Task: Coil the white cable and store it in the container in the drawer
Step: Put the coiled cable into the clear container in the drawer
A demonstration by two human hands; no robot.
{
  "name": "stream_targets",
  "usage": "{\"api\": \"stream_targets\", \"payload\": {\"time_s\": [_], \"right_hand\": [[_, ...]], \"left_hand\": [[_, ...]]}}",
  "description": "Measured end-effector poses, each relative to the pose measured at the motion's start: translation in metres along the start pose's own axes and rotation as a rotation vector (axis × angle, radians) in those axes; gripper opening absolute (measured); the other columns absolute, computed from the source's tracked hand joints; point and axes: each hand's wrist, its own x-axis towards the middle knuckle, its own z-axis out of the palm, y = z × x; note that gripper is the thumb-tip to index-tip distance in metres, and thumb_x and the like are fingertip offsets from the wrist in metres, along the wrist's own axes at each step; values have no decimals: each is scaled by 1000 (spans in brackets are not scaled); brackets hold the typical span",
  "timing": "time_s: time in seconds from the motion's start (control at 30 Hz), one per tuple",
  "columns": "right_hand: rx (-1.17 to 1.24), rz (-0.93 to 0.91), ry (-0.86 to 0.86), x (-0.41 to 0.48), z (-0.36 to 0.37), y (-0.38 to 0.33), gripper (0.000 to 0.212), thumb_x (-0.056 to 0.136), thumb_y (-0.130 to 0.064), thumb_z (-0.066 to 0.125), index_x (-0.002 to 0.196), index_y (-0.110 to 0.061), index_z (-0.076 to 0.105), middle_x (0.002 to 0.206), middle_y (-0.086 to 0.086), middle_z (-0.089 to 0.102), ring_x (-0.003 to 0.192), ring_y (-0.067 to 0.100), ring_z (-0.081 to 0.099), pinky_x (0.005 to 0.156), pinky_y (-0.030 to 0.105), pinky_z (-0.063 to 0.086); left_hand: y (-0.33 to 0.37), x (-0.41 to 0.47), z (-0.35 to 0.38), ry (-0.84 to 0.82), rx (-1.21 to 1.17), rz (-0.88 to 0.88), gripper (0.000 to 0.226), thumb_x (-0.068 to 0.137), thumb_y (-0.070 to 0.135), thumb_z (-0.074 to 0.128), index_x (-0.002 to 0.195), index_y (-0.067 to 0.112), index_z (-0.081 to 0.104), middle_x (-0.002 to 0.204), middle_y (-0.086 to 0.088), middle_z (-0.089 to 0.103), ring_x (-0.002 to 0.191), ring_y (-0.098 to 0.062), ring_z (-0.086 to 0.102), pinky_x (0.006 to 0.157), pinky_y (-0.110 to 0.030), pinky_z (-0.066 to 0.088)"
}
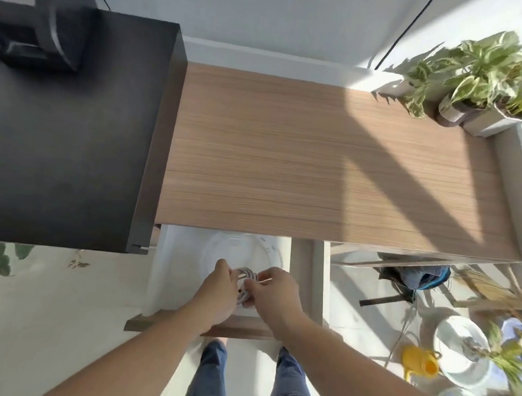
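Observation:
The white cable [245,275] is wound into a small coil, held between both hands above the open drawer [165,271]. My left hand [218,292] grips the coil's left side and my right hand [273,290] pinches its right side. Under the hands, inside the drawer, stands a round clear plastic container [236,246]. The hands hide the lower part of the coil and the near side of the container.
A wooden desk top [320,158] lies beyond the drawer, with a black cabinet [57,135] on the left and potted plants [472,77] at the back right. On the floor to the right are a yellow watering can [419,361], white dishes [458,341] and more plants.

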Motion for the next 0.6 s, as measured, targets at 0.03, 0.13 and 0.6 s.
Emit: {"api": "stream_targets", "payload": {"time_s": [0.03, 0.13, 0.6], "right_hand": [[-45, -6, 15, 11, 7, 2, 11, 88, -19, 71, 86, -16, 61, 85, 8, 75, 69, 21, 76, 64, 32, 63], [-97, -14, 22, 42, 27, 7, 5, 91, -16, 64, 89, -17, 60, 81, 7, 75, 70, 23, 76, 64, 35, 63], [-256, -83, 37, 72, 42, 12, 15, 91, 2, 48, 102, -6, 53, 95, 12, 63, 78, 27, 62, 58, 31, 48]], "left_hand": [[-3, 10, 2, 16, 25, -29, 13, 106, 21, 35, 105, 10, 42, 88, -6, 54, 69, -16, 48, 58, -30, 37], [-6, 36, 5, 60, 123, -44, 25, 98, 7, 47, 123, 7, 50, 111, -13, 59, 89, -26, 59, 66, -30, 43], [-18, 53, 14, 112, 653, 86, 76, 91, 1, 48, 159, 14, 16, 137, -14, 47, 118, -34, 61, 91, -43, 54]]}}
